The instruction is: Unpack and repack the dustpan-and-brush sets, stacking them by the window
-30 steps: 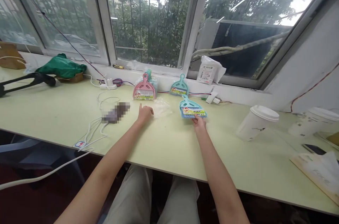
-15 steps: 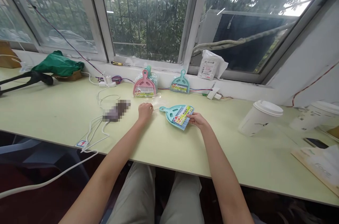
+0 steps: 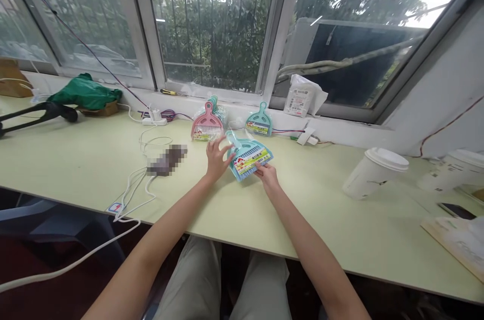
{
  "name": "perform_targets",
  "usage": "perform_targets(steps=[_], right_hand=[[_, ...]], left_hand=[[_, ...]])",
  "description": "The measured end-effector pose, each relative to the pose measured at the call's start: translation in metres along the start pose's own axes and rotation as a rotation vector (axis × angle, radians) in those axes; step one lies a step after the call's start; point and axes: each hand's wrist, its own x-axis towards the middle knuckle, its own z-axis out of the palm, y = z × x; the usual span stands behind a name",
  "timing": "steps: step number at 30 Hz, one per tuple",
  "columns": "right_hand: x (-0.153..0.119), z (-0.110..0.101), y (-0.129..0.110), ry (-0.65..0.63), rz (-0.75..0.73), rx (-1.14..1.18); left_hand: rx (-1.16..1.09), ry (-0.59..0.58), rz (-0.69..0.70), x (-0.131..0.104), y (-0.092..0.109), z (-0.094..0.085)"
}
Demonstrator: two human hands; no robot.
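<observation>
Dustpan set (image 3: 250, 158), teal, tilted over table (image 3: 313, 224) | right hand (image 3: 266, 174) pinches its lower edge, set extending up-left from pinch | left hand (image 3: 217, 160) half-curled beside handle (image 3: 230, 137), can't tell if gripping | pink dustpan (image 3: 207, 121) behind

Pixelation blurs a dark object (image 3: 167, 160); the dustpan label (image 3: 250, 161) has illegible small print.

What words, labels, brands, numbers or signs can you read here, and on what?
No text is clear enough to quote.
Held turquoise dustpan set: large label characters, blurred.
Pink dustpan and standing turquoise dustpan: label print too small.
White packet: print too small.
Nearer cup, farther cup: blurred marks.
Blue-edged tag: unclear red sign.
</observation>
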Motion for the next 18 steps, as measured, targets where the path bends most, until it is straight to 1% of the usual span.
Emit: perform_targets(steps=[2, 3, 4, 5, 6, 7, 9, 10, 12, 15, 18], right_hand=[[-0.001, 0.0, 0.0, 0.011, -0.056, 0.038], [-0.001, 0.0, -0.001, 0.012, -0.083, 0.047], [-0.001, -0.001, -0.002, 0.01, -0.105, 0.05], [-0.001, -0.001, -0.003, 0.006, -0.119, 0.049], [-0.002, 0.0, -0.005, 0.001, -0.128, 0.047], [-0.002, 0.001, -0.006, -0.004, -0.131, 0.042], [-0.004, 0.004, -0.007, -0.017, -0.119, 0.02], [-0.006, 0.006, -0.008, -0.018, -0.111, 0.007], [-0.009, 0.01, -0.009, -0.002, -0.107, -0.007], [-0.013, 0.015, -0.01, 0.061, -0.138, 0.026], [-0.017, 0.017, -0.011, 0.113, -0.16, 0.065]], left_hand=[[-0.159, 0.182, -0.179, 0.004, 0.001, -0.002], [-0.283, 0.235, -0.295, 0.007, -0.001, -0.002], [-0.436, 0.235, -0.42, 0.01, -0.003, -0.002], [-0.602, 0.18, -0.539, 0.013, -0.006, -0.002], [-0.764, 0.08, -0.637, 0.015, -0.009, -0.001], [-0.905, -0.045, -0.707, 0.016, -0.01, 0.001], [-1.086, -0.271, -0.763, 0.013, -0.008, 0.005], [-1.134, -0.344, -0.766, 0.01, -0.004, 0.008], [-1.207, -0.438, -0.756, 0.002, 0.007, 0.012], [-1.308, -0.533, -0.739, -0.008, 0.023, 0.014], [-1.366, -0.619, -0.711, -0.009, 0.027, 0.014]])
